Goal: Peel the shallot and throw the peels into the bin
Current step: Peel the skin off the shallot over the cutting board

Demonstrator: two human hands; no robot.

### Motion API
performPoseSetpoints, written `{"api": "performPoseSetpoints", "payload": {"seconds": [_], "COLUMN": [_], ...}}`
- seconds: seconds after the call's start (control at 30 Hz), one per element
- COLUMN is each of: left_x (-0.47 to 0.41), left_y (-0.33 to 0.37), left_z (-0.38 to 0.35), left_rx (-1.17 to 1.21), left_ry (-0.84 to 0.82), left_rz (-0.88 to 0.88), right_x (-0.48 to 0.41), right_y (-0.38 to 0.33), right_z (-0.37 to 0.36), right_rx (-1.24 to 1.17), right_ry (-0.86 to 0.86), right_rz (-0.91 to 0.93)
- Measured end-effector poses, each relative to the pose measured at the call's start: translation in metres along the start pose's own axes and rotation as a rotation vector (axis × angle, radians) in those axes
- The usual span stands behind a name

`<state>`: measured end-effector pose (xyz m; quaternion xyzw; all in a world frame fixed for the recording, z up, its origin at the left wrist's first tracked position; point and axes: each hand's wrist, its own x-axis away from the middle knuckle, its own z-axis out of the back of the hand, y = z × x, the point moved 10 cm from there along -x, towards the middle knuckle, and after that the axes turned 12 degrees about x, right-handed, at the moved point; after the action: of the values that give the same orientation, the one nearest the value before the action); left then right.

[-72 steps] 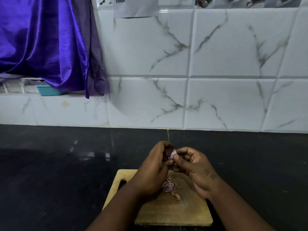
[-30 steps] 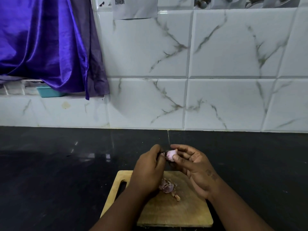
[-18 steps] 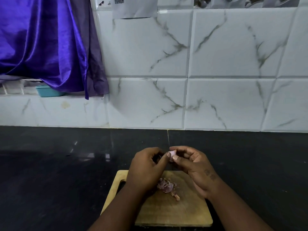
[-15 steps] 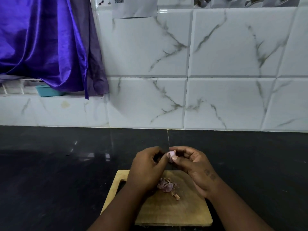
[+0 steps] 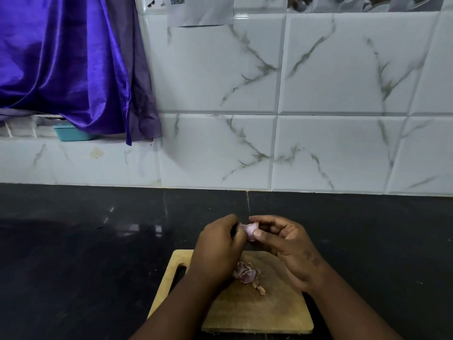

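Above the near edge of the dark desk (image 5: 73, 253), seen from the head camera, both hands meet over the far end of a wooden cutting board (image 5: 245, 312). The right hand (image 5: 289, 246) holds the shallot (image 5: 250, 230), pale pink and partly stripped, its grip pinching the bulb between the thumb below and the fingers curled over the top. The left hand (image 5: 218, 246) is closed against the shallot's left side, fingertips folded inward where they touch it; its grip looks pressed onto the bulb or a bit of skin there, though the knuckles hide exactly what the fingertips have hold of. The shallot is in the air between the two hands, clear of the board and just above its far edge. On the board, near its middle and partly under the left wrist, lies a small heap of purple-brown peels (image 5: 245, 273), with one loose scrap just beside it toward the near right. The board has a slot handle at its far left corner and lies flat on the desk. Behind the desk rises a wall of white marbled tiles (image 5: 318, 94). At the upper left a purple curtain (image 5: 68, 65) hangs over a ledge, where a small teal container (image 5: 71, 133) sits half covered by the cloth. A sheet of paper (image 5: 201, 11) bearing a printed code is stuck to the tiles at the top.
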<state>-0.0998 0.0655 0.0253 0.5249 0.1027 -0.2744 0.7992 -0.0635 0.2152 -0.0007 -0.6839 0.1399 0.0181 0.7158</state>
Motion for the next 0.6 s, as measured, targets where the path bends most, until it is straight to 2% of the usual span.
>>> {"api": "performPoseSetpoints", "payload": {"seconds": [0.13,0.4,0.6], "left_x": [0.001,-0.001,0.0], "left_y": [-0.009,0.002,0.004], "left_z": [-0.002,-0.001,0.002], "left_rx": [0.192,0.1,0.098], "left_ry": [-0.01,-0.027,0.003], "left_rz": [0.084,-0.031,-0.039], "right_x": [-0.001,-0.002,-0.003], "right_y": [0.005,0.005,0.009], "right_z": [-0.001,0.0,0.002], "right_rx": [-0.048,0.01,0.048], "right_ry": [-0.025,-0.002,0.043], "right_rz": [-0.049,-0.032,-0.047]}}
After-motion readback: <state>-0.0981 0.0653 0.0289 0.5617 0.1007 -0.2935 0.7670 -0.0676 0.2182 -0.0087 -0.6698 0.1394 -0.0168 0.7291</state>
